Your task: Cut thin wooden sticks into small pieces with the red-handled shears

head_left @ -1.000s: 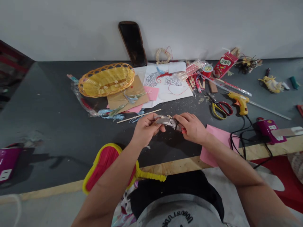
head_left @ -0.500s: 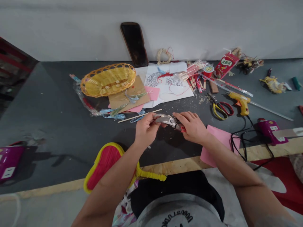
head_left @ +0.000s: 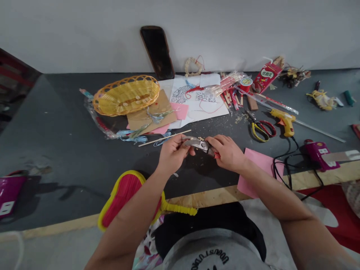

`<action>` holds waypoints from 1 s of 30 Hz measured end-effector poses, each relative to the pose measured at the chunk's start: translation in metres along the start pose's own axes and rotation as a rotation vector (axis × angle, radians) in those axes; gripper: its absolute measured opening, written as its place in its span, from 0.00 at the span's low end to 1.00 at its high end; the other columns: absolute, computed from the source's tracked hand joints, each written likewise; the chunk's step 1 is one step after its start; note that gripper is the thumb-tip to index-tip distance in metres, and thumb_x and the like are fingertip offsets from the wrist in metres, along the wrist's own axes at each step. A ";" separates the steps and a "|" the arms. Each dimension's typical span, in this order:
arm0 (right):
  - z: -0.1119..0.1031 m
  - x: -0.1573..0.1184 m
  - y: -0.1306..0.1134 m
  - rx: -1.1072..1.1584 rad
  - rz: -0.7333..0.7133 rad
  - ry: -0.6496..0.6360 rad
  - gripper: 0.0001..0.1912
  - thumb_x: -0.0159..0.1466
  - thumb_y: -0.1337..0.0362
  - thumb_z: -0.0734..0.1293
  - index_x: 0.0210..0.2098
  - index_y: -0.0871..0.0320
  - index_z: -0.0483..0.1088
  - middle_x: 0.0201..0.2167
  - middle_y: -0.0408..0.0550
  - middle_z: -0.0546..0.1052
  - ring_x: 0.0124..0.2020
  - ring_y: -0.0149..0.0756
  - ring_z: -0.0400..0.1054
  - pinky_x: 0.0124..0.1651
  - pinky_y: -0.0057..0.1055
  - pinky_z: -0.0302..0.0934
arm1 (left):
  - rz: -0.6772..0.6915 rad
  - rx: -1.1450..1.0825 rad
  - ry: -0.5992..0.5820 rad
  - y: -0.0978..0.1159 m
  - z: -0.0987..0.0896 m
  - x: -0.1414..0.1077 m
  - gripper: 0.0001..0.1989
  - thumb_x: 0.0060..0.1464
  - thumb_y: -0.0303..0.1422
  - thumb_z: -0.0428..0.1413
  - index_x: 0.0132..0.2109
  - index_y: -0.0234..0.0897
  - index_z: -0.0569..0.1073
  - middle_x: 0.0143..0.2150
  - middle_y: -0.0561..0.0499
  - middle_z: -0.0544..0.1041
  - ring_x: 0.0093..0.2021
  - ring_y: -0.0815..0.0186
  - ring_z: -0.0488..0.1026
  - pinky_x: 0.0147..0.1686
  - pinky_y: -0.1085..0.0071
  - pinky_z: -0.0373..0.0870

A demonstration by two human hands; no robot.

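Note:
Over the table's near middle, my right hand (head_left: 229,152) is wrapped round the handles of a pair of pruning shears (head_left: 197,143). Their metal blades point left, toward my left hand (head_left: 172,153). The left fingers are pinched together at the blade tips; what lies between them is hidden. Small pale bits show along the upper edge of the shears. Just beyond my left hand lies a thin pale stick (head_left: 165,138), with blue tassels (head_left: 128,135) close by. A red fan-shaped piece with a yellow edge (head_left: 128,191) is partly covered by my left forearm.
A yellow woven basket (head_left: 126,95) sits at the back left, by a leaning phone (head_left: 158,52). Printed paper (head_left: 208,108) lies mid-table. To the right are scissors (head_left: 261,131), a yellow glue gun (head_left: 285,120), its black cable, pink paper (head_left: 254,165) and a purple box (head_left: 317,152).
Both hands stay on the shears in nearly the same place, with slight finger movement. More pale bits show above the shears. The whole view has shifted slightly.

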State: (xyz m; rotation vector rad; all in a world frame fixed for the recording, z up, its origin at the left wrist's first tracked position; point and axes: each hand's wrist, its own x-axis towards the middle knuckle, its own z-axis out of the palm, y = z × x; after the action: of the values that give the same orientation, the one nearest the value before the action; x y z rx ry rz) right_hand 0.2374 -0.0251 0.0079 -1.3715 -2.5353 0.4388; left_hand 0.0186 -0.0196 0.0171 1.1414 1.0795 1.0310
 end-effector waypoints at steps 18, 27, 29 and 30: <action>-0.001 0.001 0.003 -0.053 0.002 0.066 0.38 0.56 0.74 0.62 0.66 0.58 0.60 0.55 0.57 0.73 0.55 0.49 0.65 0.55 0.45 0.57 | 0.156 0.318 0.149 0.006 0.003 -0.005 0.09 0.56 0.36 0.58 0.32 0.36 0.75 0.18 0.56 0.70 0.18 0.73 0.62 0.21 0.76 0.57; 0.001 0.000 0.010 -0.010 -0.095 0.056 0.36 0.57 0.74 0.62 0.66 0.59 0.60 0.54 0.58 0.72 0.54 0.49 0.65 0.55 0.45 0.60 | -0.136 -0.131 -0.106 0.006 -0.001 0.000 0.14 0.47 0.38 0.65 0.28 0.36 0.68 0.20 0.51 0.76 0.13 0.78 0.53 0.15 0.78 0.45; 0.001 0.000 0.008 -0.008 -0.067 0.027 0.35 0.57 0.74 0.62 0.65 0.58 0.61 0.53 0.58 0.73 0.53 0.49 0.66 0.52 0.44 0.62 | -0.145 -0.169 -0.098 0.006 0.000 0.001 0.15 0.46 0.37 0.66 0.28 0.35 0.68 0.19 0.51 0.75 0.13 0.78 0.53 0.15 0.78 0.45; 0.001 0.001 0.007 -0.007 -0.050 0.014 0.35 0.57 0.74 0.62 0.64 0.58 0.61 0.52 0.58 0.73 0.52 0.49 0.66 0.51 0.44 0.62 | -0.145 -0.182 -0.088 0.005 0.001 0.002 0.14 0.46 0.37 0.66 0.29 0.35 0.68 0.19 0.52 0.75 0.13 0.79 0.53 0.15 0.79 0.44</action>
State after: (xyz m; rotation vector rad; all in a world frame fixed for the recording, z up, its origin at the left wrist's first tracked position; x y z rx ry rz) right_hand 0.2421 -0.0211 0.0050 -1.3052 -2.5564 0.4106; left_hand 0.0191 -0.0172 0.0224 0.9399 0.9631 0.9362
